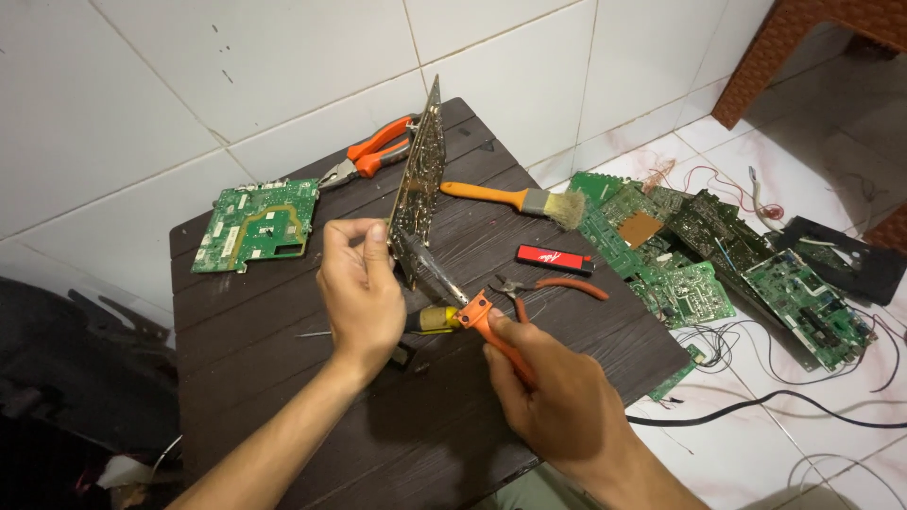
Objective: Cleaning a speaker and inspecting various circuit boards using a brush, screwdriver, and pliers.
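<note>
— On the left part of the dark table [283,378], what lies there?

— Near the far left corner a green circuit board [257,225] lies flat, and it reaches a little over the table edge. Nobody touches it. Just to the right of it, orange-handled pliers [373,151] lie near the back edge.

— And the left hand?

— The left hand [364,293] pinches the lower edge of an upright circuit board [420,175] between thumb and fingers. This board stands on its edge, and its long axis runs from the hand away toward the white wall [142,85], so we see it nearly edge-on.

— Where is the tool compared to that grip?

— Just to the right and lower. The right hand [557,397] is closed around the orange handle of a soldering iron [463,307]. Its dark metal tip points up and left, and it touches the bottom corner of the upright board, very close to the left fingers.

— Is there room around?

— To the right, yes, but some things lie there: a brush [515,200] with orange handle, a small red and black box [555,257], and cutters [548,283] just beside the right hand. After the right table edge, many green boards [718,255] and black wires [756,406] are piled on the floor.
</note>
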